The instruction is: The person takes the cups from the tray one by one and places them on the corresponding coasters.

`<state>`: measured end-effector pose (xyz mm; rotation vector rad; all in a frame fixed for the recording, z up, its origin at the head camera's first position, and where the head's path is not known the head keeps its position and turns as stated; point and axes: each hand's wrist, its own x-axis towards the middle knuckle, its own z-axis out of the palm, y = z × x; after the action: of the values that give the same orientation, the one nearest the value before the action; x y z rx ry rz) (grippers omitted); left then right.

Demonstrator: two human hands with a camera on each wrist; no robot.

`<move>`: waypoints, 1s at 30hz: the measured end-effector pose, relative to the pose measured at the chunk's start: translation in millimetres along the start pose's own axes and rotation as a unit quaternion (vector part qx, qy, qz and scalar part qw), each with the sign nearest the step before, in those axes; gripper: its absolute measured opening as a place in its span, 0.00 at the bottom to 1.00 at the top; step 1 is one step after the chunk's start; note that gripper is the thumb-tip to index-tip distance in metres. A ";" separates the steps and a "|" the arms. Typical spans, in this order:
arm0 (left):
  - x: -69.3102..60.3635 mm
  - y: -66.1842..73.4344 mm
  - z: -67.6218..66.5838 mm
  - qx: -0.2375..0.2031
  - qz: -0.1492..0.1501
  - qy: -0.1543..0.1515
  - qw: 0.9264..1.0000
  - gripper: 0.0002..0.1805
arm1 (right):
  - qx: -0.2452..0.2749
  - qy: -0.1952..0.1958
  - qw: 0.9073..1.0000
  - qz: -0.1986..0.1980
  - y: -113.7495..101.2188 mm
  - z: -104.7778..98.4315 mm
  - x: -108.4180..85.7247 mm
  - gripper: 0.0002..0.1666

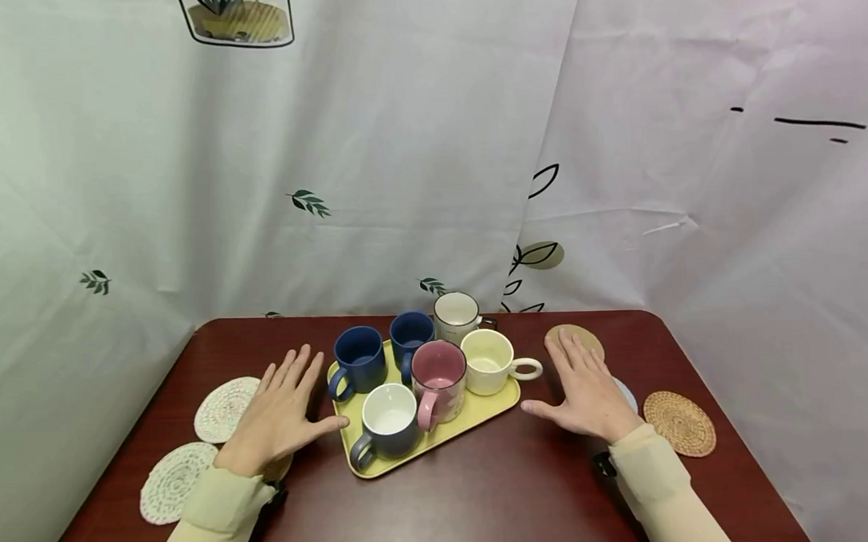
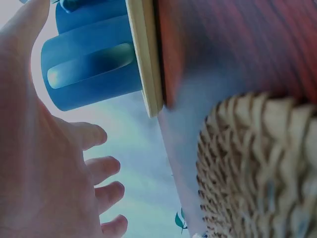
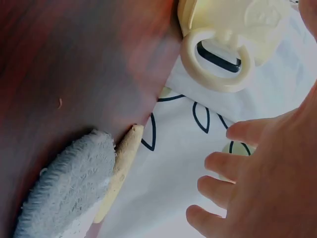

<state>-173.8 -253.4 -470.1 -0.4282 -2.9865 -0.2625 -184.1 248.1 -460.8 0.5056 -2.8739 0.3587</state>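
My left hand (image 1: 277, 416), fingers spread and holding nothing, is just left of a yellow tray (image 1: 454, 438) that carries several mugs. Nearest its thumb are a dark blue mug (image 1: 366, 369) and a grey mug with a white inside (image 1: 392, 432). A pink mug (image 1: 441, 390), a second blue mug (image 1: 411, 329), a cream mug (image 1: 486, 373) and a white dark-rimmed mug (image 1: 456, 322) share the tray. Right of the tray my right hand (image 1: 589, 393) is spread and empty, its thumb near the cream mug's ring handle (image 3: 218, 84). In the left wrist view the left hand (image 2: 54, 163) appears beside the blue mug (image 2: 89, 69).
Two white woven coasters (image 1: 227, 410) lie at the left, and a brown woven one (image 2: 257, 168) is partly under the left hand's wrist. On the right are a tan coaster (image 1: 587, 339), a grey one (image 3: 74, 183) and an orange-brown one (image 1: 679, 423). A cloth backdrop stands behind the table.
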 end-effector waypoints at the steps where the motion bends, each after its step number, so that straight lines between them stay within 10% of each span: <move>1: -0.2 0.0 -0.1 -0.001 0.001 0.002 1.000 0.67 | 0.004 -0.001 1.000 0.002 0.5 -0.9 -0.2 0.69; 9: -7.4 4.3 -3.4 -0.038 0.006 0.007 0.999 0.65 | 0.026 0.005 0.999 0.025 -1.3 -5.1 -9.7 0.64; 17: -14.5 24.6 -6.3 -0.132 -0.060 0.035 0.989 0.24 | 0.104 0.025 0.992 0.065 -13.4 1.0 -19.4 0.19; 30: -10.3 40.2 3.8 -0.167 -0.147 -0.078 0.972 0.13 | 0.254 -0.164 0.926 0.224 -34.0 20.9 2.4 0.21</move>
<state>-152.8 -217.5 -469.0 -0.0289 -3.1570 -0.8010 -177.4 210.7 -473.2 -0.0478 -3.1904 1.2220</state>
